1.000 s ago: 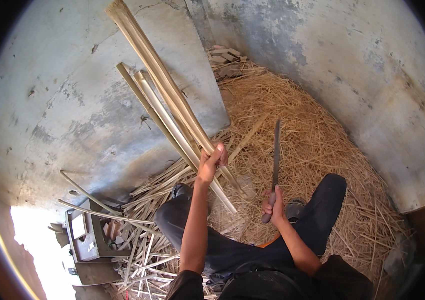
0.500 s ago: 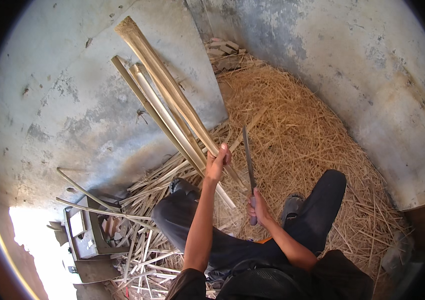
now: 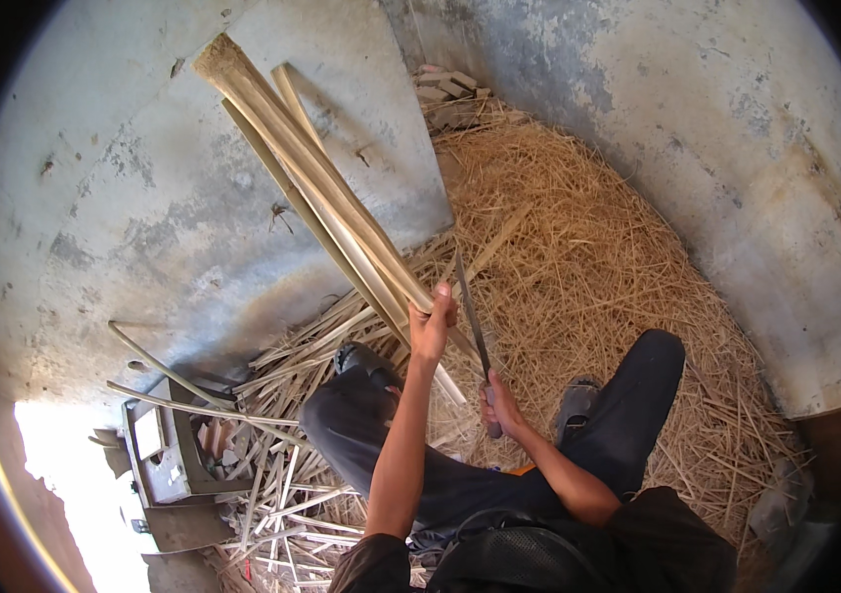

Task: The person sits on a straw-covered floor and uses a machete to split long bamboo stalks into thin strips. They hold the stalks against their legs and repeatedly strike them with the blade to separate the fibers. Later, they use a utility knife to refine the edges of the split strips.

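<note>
My left hand [image 3: 431, 324] is wrapped round the lower part of several long split bamboo pieces [image 3: 313, 158]. Their wide upper ends lean up and to the left in front of the wall, and short lower ends stick out below my fist. In my right hand [image 3: 506, 405] is the handle of a long knife [image 3: 472, 311], its narrow dark blade pointing up and slightly left. The blade stands just right of my left hand, close by the bamboo; whether it touches the lower ends I cannot tell.
Straw-like shavings [image 3: 578, 227] cover the floor ahead and right. Loose bamboo strips [image 3: 287, 519] lie at the left beside a grey box-like object [image 3: 165, 465]. Worn walls [image 3: 163, 198] rise on both sides; bricks [image 3: 445, 84] are stacked in the far corner. My bent knees flank my hands.
The bamboo pieces have shifted, and one upper end now shows on the right of the thickest piece. My right hand and the knife have moved slightly left, the blade tilting further left.
</note>
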Demonstrator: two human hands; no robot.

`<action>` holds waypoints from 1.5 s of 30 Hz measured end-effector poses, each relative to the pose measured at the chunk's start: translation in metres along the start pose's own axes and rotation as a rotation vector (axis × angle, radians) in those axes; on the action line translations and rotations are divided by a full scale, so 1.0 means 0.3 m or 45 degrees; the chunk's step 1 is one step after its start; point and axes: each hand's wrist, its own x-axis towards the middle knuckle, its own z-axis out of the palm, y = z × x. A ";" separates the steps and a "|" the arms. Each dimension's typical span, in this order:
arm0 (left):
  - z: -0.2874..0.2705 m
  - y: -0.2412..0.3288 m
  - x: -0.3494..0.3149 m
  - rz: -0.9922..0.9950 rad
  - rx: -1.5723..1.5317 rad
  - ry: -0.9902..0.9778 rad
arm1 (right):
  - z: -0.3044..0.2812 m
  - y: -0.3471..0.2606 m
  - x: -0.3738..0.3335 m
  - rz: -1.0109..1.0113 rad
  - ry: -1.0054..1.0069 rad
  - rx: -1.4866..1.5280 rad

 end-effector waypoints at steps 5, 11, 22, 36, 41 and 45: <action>-0.007 -0.006 -0.013 0.006 -0.017 -0.025 | 0.024 -0.043 -0.031 -0.234 -0.100 0.143; -0.052 -0.032 -0.011 0.013 -0.005 -0.131 | -0.049 0.060 0.017 0.269 0.117 -0.048; -0.047 -0.053 -0.038 0.024 -0.022 -0.044 | 0.049 -0.021 -0.036 -0.006 0.038 0.044; -0.062 -0.033 -0.048 0.022 -0.058 -0.001 | 0.081 -0.075 -0.039 -0.289 0.134 0.024; -0.060 -0.030 -0.051 0.042 -0.024 -0.018 | -0.004 0.076 0.016 0.195 0.262 -0.231; -0.048 -0.029 -0.057 0.071 0.012 -0.004 | 0.028 0.033 0.014 0.050 0.241 -0.212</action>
